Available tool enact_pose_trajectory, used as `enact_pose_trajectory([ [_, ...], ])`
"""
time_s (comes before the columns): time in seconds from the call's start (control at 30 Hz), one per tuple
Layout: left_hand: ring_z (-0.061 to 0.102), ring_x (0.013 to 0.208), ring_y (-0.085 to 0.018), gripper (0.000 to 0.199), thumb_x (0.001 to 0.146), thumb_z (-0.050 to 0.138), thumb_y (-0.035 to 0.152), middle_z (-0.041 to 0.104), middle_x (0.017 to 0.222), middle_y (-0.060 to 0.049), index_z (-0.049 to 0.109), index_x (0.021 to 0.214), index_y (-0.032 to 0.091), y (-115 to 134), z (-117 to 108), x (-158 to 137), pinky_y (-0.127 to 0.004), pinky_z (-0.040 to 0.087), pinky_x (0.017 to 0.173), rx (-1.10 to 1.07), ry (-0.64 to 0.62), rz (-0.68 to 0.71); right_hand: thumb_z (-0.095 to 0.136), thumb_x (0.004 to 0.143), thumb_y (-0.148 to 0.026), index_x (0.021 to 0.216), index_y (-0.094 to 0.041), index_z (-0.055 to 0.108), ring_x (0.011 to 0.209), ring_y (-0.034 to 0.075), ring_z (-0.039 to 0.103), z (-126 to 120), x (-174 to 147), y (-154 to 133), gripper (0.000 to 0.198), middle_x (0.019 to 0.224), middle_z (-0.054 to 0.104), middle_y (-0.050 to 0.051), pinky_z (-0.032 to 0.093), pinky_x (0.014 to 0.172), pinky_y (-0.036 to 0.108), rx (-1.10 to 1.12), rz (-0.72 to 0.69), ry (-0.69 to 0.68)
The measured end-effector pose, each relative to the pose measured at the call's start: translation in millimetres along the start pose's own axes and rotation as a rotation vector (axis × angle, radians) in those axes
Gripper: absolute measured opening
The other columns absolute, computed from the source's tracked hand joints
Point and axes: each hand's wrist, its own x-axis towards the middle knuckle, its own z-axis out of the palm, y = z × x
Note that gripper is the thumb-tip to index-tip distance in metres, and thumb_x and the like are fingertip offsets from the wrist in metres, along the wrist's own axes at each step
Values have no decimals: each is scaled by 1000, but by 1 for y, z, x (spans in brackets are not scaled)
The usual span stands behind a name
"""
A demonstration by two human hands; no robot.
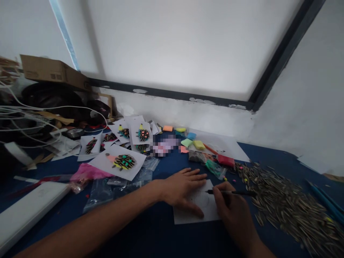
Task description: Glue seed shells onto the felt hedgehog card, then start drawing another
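Observation:
A small sheet of white paper (188, 216) with faint drawn lines lies on the blue tabletop in front of me. My left hand (185, 190) rests flat across its upper left part, fingers spread. Over the right side of the sheet, my right hand (232, 208) grips a dark pen (243, 192), its tip pointing left at or just above the paper. Right of that hand spreads a big heap of striped sunflower seeds (292, 208). Beyond both hands lie packets of coloured modelling clay, among them a yellow one (199, 144) and a red one (225, 160).
Cards with seed-covered hedgehog figures (125, 162) are piled at the left back, beside clear plastic bags (100, 193) and a pink bag (90, 172). A white box (32, 211) lies front left. Cables (24, 109) and a cardboard box (51, 70) crowd the far left. A wall stands behind.

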Motion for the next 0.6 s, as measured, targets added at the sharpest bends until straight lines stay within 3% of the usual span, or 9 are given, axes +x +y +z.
enact_pose_trajectory([
  [0.13, 10, 145, -31, 90, 83, 49, 67, 15, 156, -14, 23, 149, 12, 5, 2, -1, -50, 9, 117, 66, 22, 4, 42, 88, -48, 69, -22, 54, 37, 15, 53, 0, 1, 0, 35, 47, 56, -2, 36, 39, 25, 7, 5, -27],
  [0.33, 8, 145, -28, 93, 85, 42, 69, 9, 156, -17, 20, 149, 5, 7, 6, -1, -45, 6, 118, 93, 36, -15, 40, 90, -46, 69, -21, 55, 45, 16, 58, 1, 1, 0, 36, 58, 62, 1, 39, 45, 26, 7, -3, -71],
  [0.6, 10, 145, -29, 90, 86, 39, 69, 13, 156, -17, 20, 149, 8, 10, 5, 0, -46, 7, 117, 104, 25, -34, 42, 90, -46, 70, -21, 54, 42, 15, 55, 2, 2, 0, 34, 52, 57, -2, 40, 45, 25, 10, -15, -72],
])
